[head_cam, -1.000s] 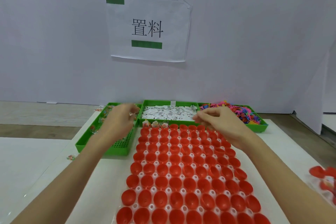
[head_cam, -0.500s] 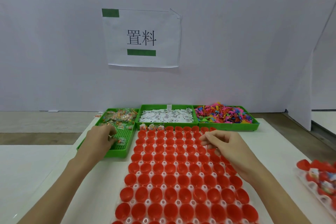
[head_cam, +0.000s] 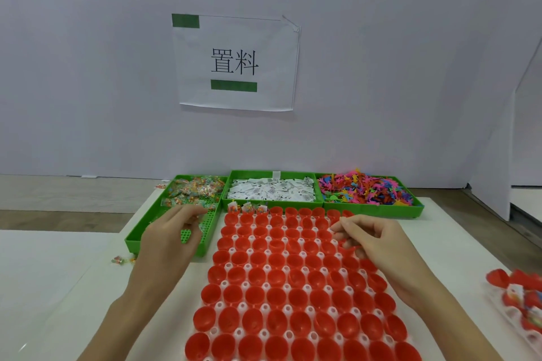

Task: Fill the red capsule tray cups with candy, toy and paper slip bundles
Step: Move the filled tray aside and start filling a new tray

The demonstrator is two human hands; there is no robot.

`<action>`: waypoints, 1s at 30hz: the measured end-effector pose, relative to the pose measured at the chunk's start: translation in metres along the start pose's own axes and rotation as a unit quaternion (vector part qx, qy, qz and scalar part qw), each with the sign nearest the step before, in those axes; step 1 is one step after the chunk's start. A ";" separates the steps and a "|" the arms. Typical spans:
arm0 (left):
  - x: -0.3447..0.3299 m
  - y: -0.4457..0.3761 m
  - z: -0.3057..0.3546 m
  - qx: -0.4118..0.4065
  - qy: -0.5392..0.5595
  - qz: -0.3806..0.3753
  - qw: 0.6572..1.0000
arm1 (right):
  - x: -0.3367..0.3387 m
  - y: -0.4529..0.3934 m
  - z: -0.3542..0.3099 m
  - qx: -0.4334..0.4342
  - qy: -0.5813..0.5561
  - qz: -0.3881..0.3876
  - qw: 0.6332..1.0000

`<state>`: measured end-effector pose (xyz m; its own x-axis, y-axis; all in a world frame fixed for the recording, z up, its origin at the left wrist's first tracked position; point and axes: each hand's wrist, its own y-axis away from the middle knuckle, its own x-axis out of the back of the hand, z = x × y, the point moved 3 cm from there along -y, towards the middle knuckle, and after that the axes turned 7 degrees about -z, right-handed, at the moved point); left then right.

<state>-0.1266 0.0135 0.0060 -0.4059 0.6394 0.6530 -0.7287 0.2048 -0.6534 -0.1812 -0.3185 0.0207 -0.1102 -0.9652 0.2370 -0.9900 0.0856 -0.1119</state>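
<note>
The red capsule tray [head_cam: 293,275] lies in front of me, its many red cups open. Three cups in the far left corner hold bundles [head_cam: 247,207]. Behind it stand three green trays: wrapped candy [head_cam: 195,189], white paper slips [head_cam: 271,190] and colourful plastic toys [head_cam: 363,189]. My left hand [head_cam: 167,239] is over the near part of the candy tray, its thumb and fingers curled on a clear candy packet [head_cam: 201,226]. My right hand [head_cam: 374,242] hovers over the far right cups with curled fingers and thumb against forefinger. What it holds is hidden.
A stray candy [head_cam: 118,259] lies on the white table left of the candy tray. At the right edge is another tray [head_cam: 519,299] of red capsule halves, some filled. A white wall with a paper sign [head_cam: 234,63] stands behind the trays.
My left hand drew back from the far candy pile to the near part of that tray. My right hand came back from the paper slips to above the red tray's far right cups.
</note>
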 end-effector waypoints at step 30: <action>-0.016 0.012 0.016 -0.181 -0.065 -0.064 0.979 | -0.048 -0.175 -0.001 -0.009 0.476 -0.060 0.877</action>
<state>-0.1379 -0.0063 -0.0058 -0.4081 0.4960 0.7664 -0.5445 0.5417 -0.6404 -0.0028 -0.2871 0.0298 -0.0208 -0.3242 0.9458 -0.9998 0.0094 -0.0188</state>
